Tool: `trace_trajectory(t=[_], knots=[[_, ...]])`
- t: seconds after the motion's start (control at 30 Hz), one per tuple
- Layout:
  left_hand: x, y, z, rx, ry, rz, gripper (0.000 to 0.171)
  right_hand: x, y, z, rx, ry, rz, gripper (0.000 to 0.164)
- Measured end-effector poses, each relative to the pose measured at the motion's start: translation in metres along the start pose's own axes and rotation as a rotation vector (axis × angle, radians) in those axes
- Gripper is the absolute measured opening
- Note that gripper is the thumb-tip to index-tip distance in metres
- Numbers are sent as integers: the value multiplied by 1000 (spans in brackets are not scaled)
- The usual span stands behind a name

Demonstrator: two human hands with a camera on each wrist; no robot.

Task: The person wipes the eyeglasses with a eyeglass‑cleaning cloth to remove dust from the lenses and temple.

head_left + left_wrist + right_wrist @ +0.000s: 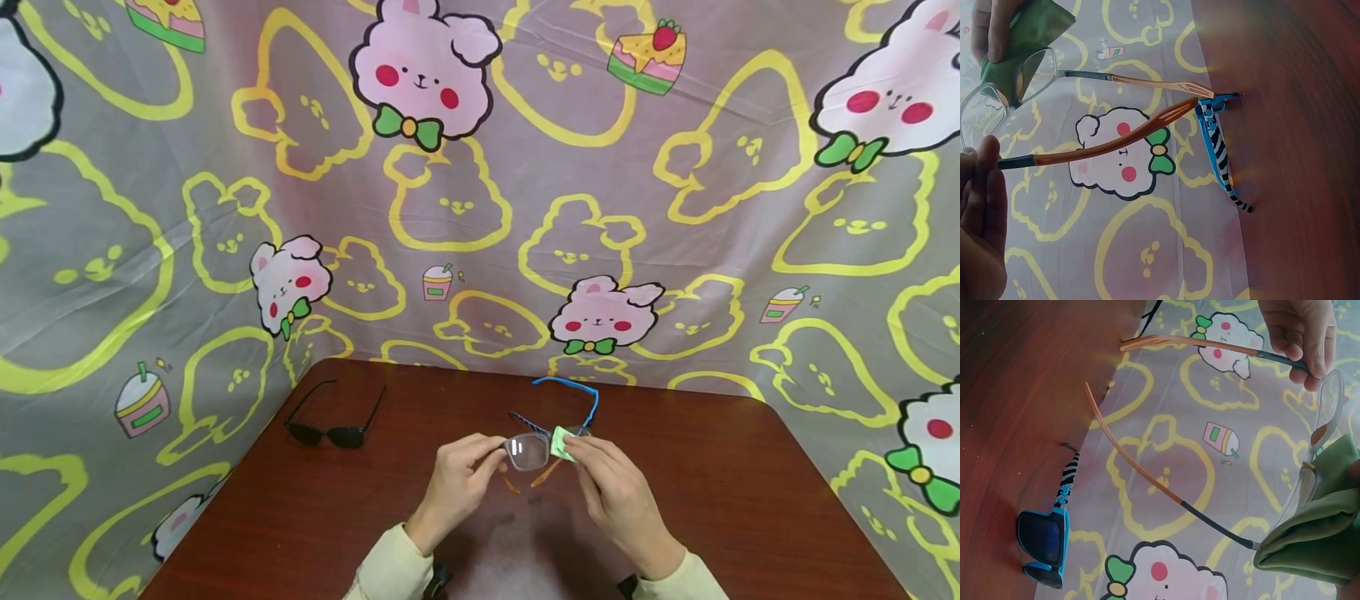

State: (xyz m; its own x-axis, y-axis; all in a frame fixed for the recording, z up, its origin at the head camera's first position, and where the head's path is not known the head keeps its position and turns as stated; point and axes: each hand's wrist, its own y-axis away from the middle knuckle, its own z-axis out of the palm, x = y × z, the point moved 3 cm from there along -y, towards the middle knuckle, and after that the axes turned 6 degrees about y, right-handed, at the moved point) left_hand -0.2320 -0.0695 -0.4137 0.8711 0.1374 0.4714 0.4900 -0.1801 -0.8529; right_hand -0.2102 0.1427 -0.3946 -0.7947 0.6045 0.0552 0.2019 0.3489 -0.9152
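Clear-framed eyeglasses (528,452) with orange-brown temple arms are held up above the table. My left hand (459,477) pinches them at one end of the frame, by the hinge. On the other side, my right hand (624,500) holds a green cleaning cloth (559,443) against the second lens. In the right wrist view the folded cloth (1310,544) wraps that lens and hides part of it. Both temple arms are unfolded, pointing away from the lenses in the left wrist view. Most of the right hand lies outside its own wrist view.
Blue-framed sunglasses (596,402) with a striped temple lie on the table just behind the hands. Black sunglasses (345,437) rest at the left, arms open. The brown table (742,475) is bordered by a patterned cloth curtain (465,275).
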Motion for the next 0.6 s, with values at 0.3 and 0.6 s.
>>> trace_trajectory(t=[0.3,0.6], knots=[[0,0,1,6,0,2,12,-2,-3,2,1,4,-54,27],[0,2,1,2,-2,5,14,-6,-4,5,-32,-8,-57,27]])
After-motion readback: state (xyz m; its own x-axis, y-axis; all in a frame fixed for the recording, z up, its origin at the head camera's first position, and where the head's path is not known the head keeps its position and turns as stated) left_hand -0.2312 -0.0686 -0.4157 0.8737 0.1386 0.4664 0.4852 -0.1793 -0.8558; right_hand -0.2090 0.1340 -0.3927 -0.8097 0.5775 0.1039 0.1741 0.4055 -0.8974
